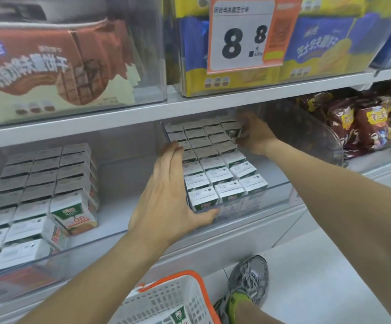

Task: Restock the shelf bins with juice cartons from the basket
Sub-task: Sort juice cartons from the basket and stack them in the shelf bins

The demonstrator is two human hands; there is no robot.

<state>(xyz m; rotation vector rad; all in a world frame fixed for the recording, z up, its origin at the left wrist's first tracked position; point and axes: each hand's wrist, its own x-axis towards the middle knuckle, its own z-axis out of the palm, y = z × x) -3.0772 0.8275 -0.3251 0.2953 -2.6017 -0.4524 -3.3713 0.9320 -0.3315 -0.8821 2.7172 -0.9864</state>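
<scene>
A clear shelf bin in the middle of the lower shelf holds several rows of small white-and-green juice cartons. My left hand lies flat against the bin's left wall, fingers straight, thumb along the front edge. My right hand reaches deep to the bin's back right and grips one juice carton there. At the bottom of the view stands a white basket with an orange rim, with one carton showing inside.
A second clear bin of cartons sits at the left, one carton tilted at its right. Brown snack bags fill a bin at right. Biscuit boxes and a price sign are above. My shoe stands beside the basket.
</scene>
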